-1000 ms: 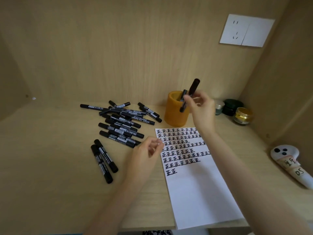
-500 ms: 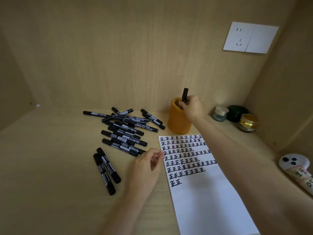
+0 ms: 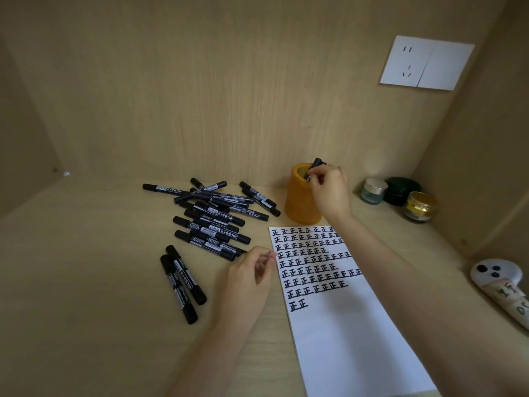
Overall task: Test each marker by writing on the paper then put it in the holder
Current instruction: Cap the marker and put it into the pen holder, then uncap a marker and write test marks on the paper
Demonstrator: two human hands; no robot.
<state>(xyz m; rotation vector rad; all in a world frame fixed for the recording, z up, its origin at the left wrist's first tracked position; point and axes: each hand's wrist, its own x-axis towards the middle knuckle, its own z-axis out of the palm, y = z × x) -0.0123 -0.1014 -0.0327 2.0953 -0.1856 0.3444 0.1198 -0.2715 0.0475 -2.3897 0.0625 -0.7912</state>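
My right hand (image 3: 329,190) is at the rim of the orange holder (image 3: 300,202), its fingers pinching a black marker (image 3: 315,165) that stands mostly inside; only the marker's top shows. Left of the holder lies a pile of several black markers (image 3: 213,219), and two more markers (image 3: 183,282) lie apart nearer to me. The white paper (image 3: 343,333) with rows of black written characters lies in front of the holder. My left hand (image 3: 249,279) rests on the desk at the paper's left edge, fingers loosely curled and holding nothing.
Three small jars (image 3: 398,196) stand at the back right. A white device (image 3: 498,285) lies at the right edge. A white wall socket (image 3: 426,64) sits on the back panel. Wooden walls close in the desk on three sides.
My right hand brought the marker down from above the holder into it; now only the marker's top shows. My left hand stayed by the paper's left edge.
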